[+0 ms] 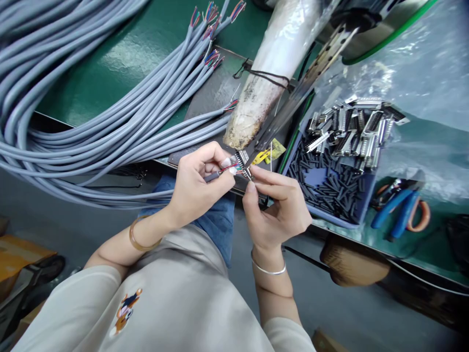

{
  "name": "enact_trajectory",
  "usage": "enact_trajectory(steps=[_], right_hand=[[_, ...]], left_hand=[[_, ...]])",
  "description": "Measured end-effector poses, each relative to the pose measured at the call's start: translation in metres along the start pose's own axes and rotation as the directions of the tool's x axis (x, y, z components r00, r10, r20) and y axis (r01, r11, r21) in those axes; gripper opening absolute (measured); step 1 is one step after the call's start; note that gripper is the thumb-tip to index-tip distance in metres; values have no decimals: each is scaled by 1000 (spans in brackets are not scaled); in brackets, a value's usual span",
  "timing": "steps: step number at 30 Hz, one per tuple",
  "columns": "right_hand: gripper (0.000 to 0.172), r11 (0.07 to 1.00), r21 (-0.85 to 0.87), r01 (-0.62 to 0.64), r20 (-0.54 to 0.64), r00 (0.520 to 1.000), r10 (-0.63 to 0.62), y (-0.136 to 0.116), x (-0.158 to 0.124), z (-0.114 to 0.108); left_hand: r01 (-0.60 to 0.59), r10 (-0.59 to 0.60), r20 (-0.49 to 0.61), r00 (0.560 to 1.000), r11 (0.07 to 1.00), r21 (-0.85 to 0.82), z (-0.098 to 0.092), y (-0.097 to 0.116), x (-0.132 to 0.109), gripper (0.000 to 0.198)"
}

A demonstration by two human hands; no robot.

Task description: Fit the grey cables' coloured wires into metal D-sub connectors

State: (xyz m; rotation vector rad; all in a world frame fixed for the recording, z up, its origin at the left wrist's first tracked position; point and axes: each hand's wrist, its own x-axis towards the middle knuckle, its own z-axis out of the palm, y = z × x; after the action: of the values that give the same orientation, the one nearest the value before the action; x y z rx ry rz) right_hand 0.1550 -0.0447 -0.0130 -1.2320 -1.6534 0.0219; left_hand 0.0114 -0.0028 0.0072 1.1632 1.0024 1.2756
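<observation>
Our left hand (203, 183) has thumb and finger, both with white tips, pinched together on the end of one grey cable (212, 177), whose thin coloured wires (239, 166) fan out toward a metal connector (242, 157). That connector sits between our two hands, just short of the near end of a fat white tube (271, 73). Our right hand (276, 205) has its thumb and forefinger closed on the connector's near end; we cannot tell whether the piece there is a second connector. We wear two bangles, one per wrist.

Just beyond our fingers lies a yellow scrap (276, 150), its dark marks too blurred for us to read. One cord (269, 76) binds the tube, and a metal rod with holes (311, 80) slants along its right side.

To the left, grey cables spread over a dark board (216, 85) and the green bench (110, 73), too overlapped for us to count. The bench's near edge runs right under our hands. Just to the right, one blue bin (351, 223) holds dozens of connectors and many black sleeves (330, 193). Beyond its right wall, green surface surrounds blue-handled pliers (397, 210) and an orange-handled tool (422, 217).
</observation>
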Motion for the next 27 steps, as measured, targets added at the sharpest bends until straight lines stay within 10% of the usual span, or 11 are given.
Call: enact_trajectory(steps=[27], right_hand=[[16, 997, -71, -16, 4, 1000, 16, -5, 8, -1]], left_hand=[[-83, 83, 0, 997, 985, 151, 3, 5, -4, 18]])
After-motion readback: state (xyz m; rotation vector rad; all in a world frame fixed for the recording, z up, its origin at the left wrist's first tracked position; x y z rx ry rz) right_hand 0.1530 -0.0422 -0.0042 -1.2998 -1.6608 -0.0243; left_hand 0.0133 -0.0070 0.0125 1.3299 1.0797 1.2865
